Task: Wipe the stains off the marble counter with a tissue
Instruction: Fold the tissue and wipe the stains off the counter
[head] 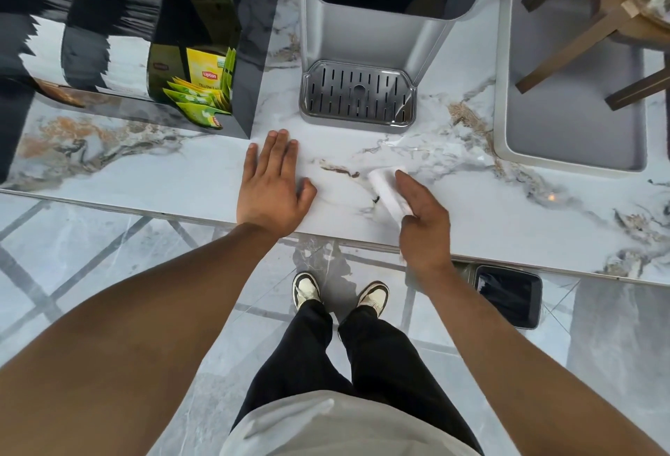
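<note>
Left hand (272, 183) lies flat on the marble counter (152, 173), palm down, fingers extended and close together, holding nothing — most likely a brace to steady the body while the other arm works. Right hand (422, 218) is curled partly closed around a folded white tissue (386, 189); the tissue projects forward from the grip and appears pressed to the stone, though the contact itself is blurred. A small dark stain (375, 199) sits just beside the tissue's left edge, near the front lip of the counter. A brownish streak (339, 169) lies between the two hands; cannot tell whether it is a stain or marble veining, since similar rust-coloured veins run elsewhere in the slab. Working zone is directly in front of the water dispenser's drip tray (357, 96), which plausibly accounts for spills there. Tea-bag organiser (195, 93) stands to the left, grey tray (502, 118) to the right, both well apart from the wiping area. Judgement: wiping in progress — dark mark not yet removed; holding the tissue folded gives a firm edge for rubbing.
</note>
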A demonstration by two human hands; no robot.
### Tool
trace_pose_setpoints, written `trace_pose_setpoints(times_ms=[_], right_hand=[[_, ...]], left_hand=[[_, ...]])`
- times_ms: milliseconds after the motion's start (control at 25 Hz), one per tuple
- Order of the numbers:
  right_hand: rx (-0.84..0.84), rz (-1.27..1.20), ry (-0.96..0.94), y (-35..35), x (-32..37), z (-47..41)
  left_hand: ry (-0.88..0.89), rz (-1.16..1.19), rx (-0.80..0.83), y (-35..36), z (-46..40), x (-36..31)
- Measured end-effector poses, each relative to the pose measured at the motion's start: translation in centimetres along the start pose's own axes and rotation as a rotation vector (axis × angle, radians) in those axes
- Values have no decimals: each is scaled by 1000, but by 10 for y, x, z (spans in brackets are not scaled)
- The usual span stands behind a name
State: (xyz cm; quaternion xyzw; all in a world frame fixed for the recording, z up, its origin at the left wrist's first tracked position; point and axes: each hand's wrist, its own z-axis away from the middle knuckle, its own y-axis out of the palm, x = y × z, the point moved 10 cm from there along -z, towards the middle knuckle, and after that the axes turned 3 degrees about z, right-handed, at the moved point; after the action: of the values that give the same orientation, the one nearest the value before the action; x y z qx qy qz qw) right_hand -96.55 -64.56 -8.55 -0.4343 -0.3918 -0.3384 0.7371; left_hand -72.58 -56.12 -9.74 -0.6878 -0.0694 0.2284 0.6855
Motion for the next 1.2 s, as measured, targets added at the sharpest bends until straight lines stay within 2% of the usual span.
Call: trace_pose_setpoints(times_ms=[200, 280, 360, 440, 520, 600, 760, 880, 960, 1080, 1200], right_hand=[[-126, -238, 127, -32, -8, -16], [-189, -252, 180, -44, -16, -17], [-193, -124, 129, -45, -8, -20], [-118, 34, 6, -27, 11, -21], [-12, 113, -115, -3, 25, -18], [22, 156, -192, 11, 33, -15], [8, 17, -132, 16, 24, -14], [6, -63, -186, 15, 27, -10], [4, 29, -253, 11, 32, -8], [20, 350, -411, 7, 47, -6], [195, 640, -423, 25, 41, -11]], left_hand=[[4, -2, 0, 1, 0, 0], [4, -6, 1, 1, 0, 0], [2, -13, 3, 1, 1, 0], [4, -12, -6, 0, 1, -1], [4, -14, -9, -1, 1, 0], [2, -19, -9, 0, 1, 0], [3, 4, -25, -1, 1, 0], [-1, -5, -24, -1, 0, 0], [0, -3, -25, 0, 0, 1], [2, 4, -27, 0, 0, 0], [1, 1, -31, 0, 0, 1]])
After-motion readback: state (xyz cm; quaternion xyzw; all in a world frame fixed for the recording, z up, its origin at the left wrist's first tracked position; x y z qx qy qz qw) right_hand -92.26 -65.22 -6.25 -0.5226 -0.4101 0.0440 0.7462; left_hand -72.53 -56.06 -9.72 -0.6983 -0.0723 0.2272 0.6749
